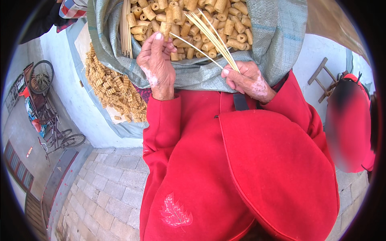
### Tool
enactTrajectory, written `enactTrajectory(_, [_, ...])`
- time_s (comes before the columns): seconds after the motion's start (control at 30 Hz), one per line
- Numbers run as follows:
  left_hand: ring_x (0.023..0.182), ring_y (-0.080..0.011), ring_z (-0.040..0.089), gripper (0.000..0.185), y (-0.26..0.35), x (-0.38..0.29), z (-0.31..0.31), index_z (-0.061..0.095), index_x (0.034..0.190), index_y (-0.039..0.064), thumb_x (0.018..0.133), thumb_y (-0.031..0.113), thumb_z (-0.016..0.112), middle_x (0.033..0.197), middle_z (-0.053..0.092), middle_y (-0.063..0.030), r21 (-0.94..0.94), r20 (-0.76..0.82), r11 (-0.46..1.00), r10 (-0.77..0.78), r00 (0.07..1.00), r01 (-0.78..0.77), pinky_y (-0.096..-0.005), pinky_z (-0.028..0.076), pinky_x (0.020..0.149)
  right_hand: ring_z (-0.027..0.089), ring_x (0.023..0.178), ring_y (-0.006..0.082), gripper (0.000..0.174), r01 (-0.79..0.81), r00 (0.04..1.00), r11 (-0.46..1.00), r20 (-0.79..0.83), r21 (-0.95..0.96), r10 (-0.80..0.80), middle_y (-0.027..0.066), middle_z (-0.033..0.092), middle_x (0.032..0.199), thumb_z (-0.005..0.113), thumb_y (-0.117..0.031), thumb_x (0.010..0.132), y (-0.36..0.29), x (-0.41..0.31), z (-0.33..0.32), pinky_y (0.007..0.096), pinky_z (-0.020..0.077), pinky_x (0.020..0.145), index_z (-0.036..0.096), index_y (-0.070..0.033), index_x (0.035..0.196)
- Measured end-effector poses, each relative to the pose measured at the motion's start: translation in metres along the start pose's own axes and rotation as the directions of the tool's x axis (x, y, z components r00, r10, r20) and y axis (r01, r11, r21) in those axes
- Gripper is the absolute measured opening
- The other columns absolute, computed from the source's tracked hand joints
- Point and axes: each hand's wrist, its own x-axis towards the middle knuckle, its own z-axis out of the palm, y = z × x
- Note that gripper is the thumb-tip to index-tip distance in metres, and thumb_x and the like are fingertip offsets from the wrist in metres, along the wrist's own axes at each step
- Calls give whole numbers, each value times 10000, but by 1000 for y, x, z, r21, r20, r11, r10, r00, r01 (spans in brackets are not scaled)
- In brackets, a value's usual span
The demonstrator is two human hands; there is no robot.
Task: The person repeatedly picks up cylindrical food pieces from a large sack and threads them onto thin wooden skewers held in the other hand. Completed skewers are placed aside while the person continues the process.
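My left hand (158,61) pinches a short tan tubular piece (165,29), fried or puffed in look, between thumb and fingers. In my right hand (248,79) is a fanned bunch of thin bamboo skewers (215,39). One single skewer (197,49) slants away from the bunch, held at my right thumb, and its tip meets the side of the piece in my left hand; whether it has gone in cannot be told. Under both hands lies a heap of similar tubes (208,28) in a grey-green woven plastic sack (268,36) spread across the lap.
More skewers (126,33) stand bundled at the sack's left side. Left of it, skewered tubes (117,90) are piled on a sheet. A tricycle (45,105) leans by a wall beyond. At right are a wooden stool (324,79) and a person in red (349,126). Another person's dark sleeve (43,22) shows upper left.
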Motion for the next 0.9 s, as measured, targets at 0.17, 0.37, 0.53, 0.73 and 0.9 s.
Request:
enactTrajectory(0.17, [590,-121,551,200,0,0,-1,592,973,-57,828,76,625,731,608,-99,21,22,1000,12,1000,-13,-242,475,542,377,448,25,233,-4,1000,1000,-5,-10,4,-32,478,542,551,-203,889,2,0,-1,199,287,396,563,-45,718])
enactTrajectory(0.37, [568,-110,540,196,9,3,-3,614,945,-70,798,53,653,704,615,-91,166,99,982,73,992,-89,-219,442,521,381,470,29,233,9,1000,1000,-16,2,-9,-32,475,541,555,-187,883,3,-1,1,203,291,414,557,-41,700])
enactTrajectory(0.53, [554,-99,530,186,11,2,-2,627,936,-73,781,27,659,706,620,-90,197,136,976,65,989,-91,-206,429,515,382,481,32,197,-6,1000,1000,-26,-21,5,-28,487,553,559,-166,877,5,-3,0,201,297,430,565,-37,728])
enactTrajectory(0.73, [547,-82,520,194,11,-2,1,636,934,-67,766,20,675,694,619,-78,243,170,966,51,984,-92,-190,414,512,387,490,34,145,-8,999,997,-52,74,12,-24,491,564,566,-147,867,8,-5,3,204,299,435,593,-33,783])
enactTrajectory(0.9, [525,-69,510,175,3,-7,-2,636,907,-56,761,26,685,679,616,-65,256,177,962,49,983,-94,-182,402,491,390,496,34,125,-15,999,996,-50,85,19,-20,493,568,559,-131,865,12,-6,2,203,299,439,602,-28,809])
